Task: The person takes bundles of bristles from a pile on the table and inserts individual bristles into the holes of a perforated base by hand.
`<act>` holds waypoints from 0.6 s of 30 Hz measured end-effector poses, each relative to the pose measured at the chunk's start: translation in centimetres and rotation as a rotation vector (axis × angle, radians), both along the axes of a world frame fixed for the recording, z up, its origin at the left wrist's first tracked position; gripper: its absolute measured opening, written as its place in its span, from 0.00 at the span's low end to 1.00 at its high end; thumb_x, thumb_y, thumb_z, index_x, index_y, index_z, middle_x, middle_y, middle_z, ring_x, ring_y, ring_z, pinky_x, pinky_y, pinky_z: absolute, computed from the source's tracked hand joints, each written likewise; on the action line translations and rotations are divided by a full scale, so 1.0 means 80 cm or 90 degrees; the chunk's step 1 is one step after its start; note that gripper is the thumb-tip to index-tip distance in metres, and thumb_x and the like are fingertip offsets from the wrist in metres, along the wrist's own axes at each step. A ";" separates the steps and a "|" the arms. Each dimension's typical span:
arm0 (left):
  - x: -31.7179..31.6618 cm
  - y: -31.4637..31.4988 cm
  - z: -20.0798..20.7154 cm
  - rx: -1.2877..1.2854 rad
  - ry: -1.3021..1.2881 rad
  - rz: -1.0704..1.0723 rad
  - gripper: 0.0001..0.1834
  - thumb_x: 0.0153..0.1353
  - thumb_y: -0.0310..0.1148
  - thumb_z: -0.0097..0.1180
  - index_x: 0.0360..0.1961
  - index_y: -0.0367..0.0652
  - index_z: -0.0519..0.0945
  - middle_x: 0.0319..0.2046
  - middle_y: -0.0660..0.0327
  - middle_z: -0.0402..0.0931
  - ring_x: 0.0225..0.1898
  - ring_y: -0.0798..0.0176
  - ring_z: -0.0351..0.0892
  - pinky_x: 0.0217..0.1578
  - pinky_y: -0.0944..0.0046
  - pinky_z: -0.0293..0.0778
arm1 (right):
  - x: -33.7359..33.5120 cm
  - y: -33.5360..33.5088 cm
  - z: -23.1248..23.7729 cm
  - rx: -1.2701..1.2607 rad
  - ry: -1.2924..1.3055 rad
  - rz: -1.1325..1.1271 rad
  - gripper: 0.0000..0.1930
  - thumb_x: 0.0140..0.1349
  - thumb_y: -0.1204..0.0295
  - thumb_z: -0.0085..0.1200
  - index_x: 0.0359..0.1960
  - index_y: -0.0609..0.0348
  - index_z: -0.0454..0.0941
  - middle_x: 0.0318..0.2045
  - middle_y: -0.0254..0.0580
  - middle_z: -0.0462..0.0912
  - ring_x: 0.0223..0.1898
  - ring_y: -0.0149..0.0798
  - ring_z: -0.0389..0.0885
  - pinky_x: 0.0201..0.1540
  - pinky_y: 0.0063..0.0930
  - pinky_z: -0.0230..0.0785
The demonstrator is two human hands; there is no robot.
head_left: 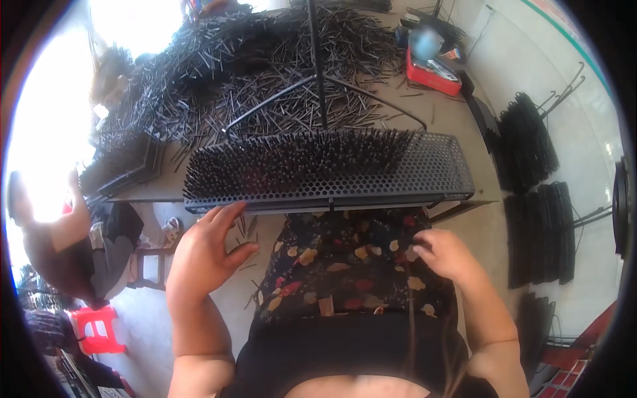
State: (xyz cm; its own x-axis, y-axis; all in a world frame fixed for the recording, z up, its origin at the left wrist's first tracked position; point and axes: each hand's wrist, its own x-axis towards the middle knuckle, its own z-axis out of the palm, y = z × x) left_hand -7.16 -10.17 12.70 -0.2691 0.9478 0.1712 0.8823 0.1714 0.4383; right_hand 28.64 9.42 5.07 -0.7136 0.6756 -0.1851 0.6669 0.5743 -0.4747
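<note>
My left hand [215, 242] is open, thumb apart from the fingers, its fingertips at the front edge of a long dark perforated tray [431, 176]. Thin black rods [298, 156] stand upright, packed in the tray's holes from the left end to past the middle; the right end shows bare holes. My right hand [441, 252] hovers over my lap at the right, fingers curled toward the thumb. Whatever it may pinch is too small to make out. Faint brown streaks [411, 292] hang below it, blurred.
Loose black rods [265, 99] heap on the table [468, 142] behind the tray's metal frame [318, 79]. A red tin [434, 76] sits back right. Bundles of black rods [541, 232] hang on the right wall. Another person [66, 245] sits left, near a red stool [98, 330].
</note>
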 end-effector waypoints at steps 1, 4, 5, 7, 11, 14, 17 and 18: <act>0.005 0.012 0.011 0.004 0.007 -0.012 0.35 0.43 0.32 0.73 0.56 0.39 0.75 0.45 0.51 0.79 0.42 0.52 0.80 0.42 0.58 0.76 | 0.001 -0.002 0.006 0.050 0.025 -0.017 0.13 0.59 0.66 0.57 0.42 0.61 0.81 0.38 0.52 0.83 0.41 0.55 0.80 0.45 0.43 0.73; 0.023 0.044 0.032 0.051 -0.067 -0.107 0.31 0.47 0.35 0.69 0.54 0.38 0.76 0.45 0.51 0.78 0.45 0.46 0.79 0.45 0.55 0.76 | 0.000 -0.001 0.013 0.058 0.135 -0.083 0.13 0.60 0.66 0.57 0.41 0.60 0.81 0.39 0.52 0.83 0.42 0.54 0.81 0.46 0.42 0.74; 0.027 0.050 0.036 0.049 -0.059 -0.125 0.31 0.47 0.35 0.69 0.54 0.38 0.76 0.45 0.51 0.78 0.45 0.46 0.79 0.45 0.55 0.76 | 0.008 0.002 0.014 0.058 0.143 -0.101 0.13 0.60 0.66 0.57 0.41 0.60 0.81 0.39 0.52 0.83 0.42 0.54 0.81 0.46 0.42 0.74; 0.036 0.059 0.030 -0.024 0.006 -0.189 0.31 0.46 0.32 0.71 0.53 0.37 0.76 0.43 0.51 0.78 0.43 0.52 0.81 0.43 0.58 0.75 | 0.041 0.011 0.006 0.056 0.086 -0.156 0.13 0.60 0.66 0.57 0.43 0.58 0.81 0.39 0.52 0.83 0.43 0.54 0.81 0.45 0.42 0.74; 0.025 0.049 -0.020 -0.305 0.051 -0.252 0.32 0.50 0.38 0.68 0.56 0.39 0.74 0.45 0.49 0.78 0.46 0.49 0.80 0.47 0.54 0.75 | 0.188 0.013 -0.070 0.087 -0.051 -0.364 0.18 0.59 0.70 0.58 0.50 0.64 0.77 0.43 0.58 0.82 0.45 0.55 0.82 0.47 0.43 0.74; 0.034 0.050 -0.053 -0.347 0.087 -0.229 0.32 0.50 0.39 0.68 0.56 0.39 0.75 0.46 0.49 0.79 0.46 0.49 0.81 0.47 0.55 0.75 | 0.318 -0.041 -0.180 -0.005 -0.277 -0.497 0.21 0.59 0.69 0.59 0.53 0.64 0.76 0.45 0.60 0.81 0.48 0.58 0.81 0.49 0.45 0.73; 0.052 0.069 -0.070 -0.398 0.023 -0.224 0.32 0.52 0.46 0.66 0.56 0.42 0.76 0.44 0.50 0.80 0.48 0.44 0.78 0.47 0.51 0.74 | 0.409 -0.135 -0.281 -0.217 -0.371 -0.391 0.28 0.52 0.63 0.65 0.56 0.58 0.75 0.50 0.56 0.80 0.55 0.55 0.77 0.57 0.44 0.69; 0.056 0.079 -0.079 -0.398 0.018 -0.224 0.32 0.52 0.46 0.66 0.56 0.42 0.76 0.44 0.50 0.80 0.48 0.44 0.78 0.47 0.51 0.74 | 0.432 -0.161 -0.312 -0.275 -0.380 -0.304 0.27 0.52 0.61 0.66 0.54 0.58 0.77 0.51 0.55 0.80 0.55 0.55 0.77 0.57 0.44 0.69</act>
